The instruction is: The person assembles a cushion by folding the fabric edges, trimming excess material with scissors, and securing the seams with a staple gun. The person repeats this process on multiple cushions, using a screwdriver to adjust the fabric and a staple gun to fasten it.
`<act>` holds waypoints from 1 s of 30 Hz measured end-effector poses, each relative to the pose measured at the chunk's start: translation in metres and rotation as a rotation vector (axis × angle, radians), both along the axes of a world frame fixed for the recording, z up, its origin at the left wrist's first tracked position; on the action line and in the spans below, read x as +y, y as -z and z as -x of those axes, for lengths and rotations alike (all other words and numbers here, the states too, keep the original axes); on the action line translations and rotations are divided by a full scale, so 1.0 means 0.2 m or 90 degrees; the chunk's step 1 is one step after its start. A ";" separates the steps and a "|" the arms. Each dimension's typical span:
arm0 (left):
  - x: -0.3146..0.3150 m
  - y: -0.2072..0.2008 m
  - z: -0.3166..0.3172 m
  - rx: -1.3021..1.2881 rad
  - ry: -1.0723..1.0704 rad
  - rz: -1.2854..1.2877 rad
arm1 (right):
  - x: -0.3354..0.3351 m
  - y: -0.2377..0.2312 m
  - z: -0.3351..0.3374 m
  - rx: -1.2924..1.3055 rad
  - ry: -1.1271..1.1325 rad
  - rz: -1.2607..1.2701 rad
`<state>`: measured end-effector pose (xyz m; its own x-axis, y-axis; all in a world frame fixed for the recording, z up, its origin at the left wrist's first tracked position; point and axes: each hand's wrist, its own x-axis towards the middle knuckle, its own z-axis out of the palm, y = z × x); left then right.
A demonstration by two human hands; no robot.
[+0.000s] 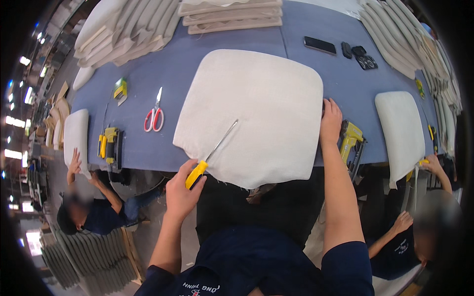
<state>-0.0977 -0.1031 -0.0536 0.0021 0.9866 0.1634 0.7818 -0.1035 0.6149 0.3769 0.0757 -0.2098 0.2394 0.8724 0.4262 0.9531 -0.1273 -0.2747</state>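
Note:
A cream fabric-covered seat pad lies in front of me, its near edge reaching past the table edge with frayed cloth along it. My left hand is closed around the yellow and black handle of a screwdriver, whose metal shaft slants up over the pad's fabric. At the pad's right edge rests my right hand, its fingers bent over the side and partly hidden there. Just right of that hand lies a yellow staple gun.
Red-handled scissors, another staple gun and a yellow-green box lie to the left. A phone is at the upper right. Stacked pads line the far side. Co-workers handle pads at both sides.

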 end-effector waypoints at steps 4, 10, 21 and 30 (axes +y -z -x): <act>0.12 -0.14 -0.05 0.069 0.079 0.053 | -0.02 -0.06 0.05 0.006 0.014 0.000; 0.16 -0.24 -0.09 0.135 0.065 0.017 | -0.03 -0.10 0.07 0.007 0.022 0.026; 0.25 -0.32 -0.03 0.312 0.216 -0.103 | -0.02 -0.11 0.04 0.012 0.010 0.032; 0.16 -0.11 -0.07 0.289 0.168 -0.178 | -0.02 -0.09 0.06 0.002 0.013 0.029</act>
<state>-0.0835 -0.0720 -0.0315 0.3716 0.8631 0.3421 0.8859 -0.4398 0.1472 0.3655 0.0725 -0.1918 0.2586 0.8859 0.3851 0.9494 -0.1595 -0.2705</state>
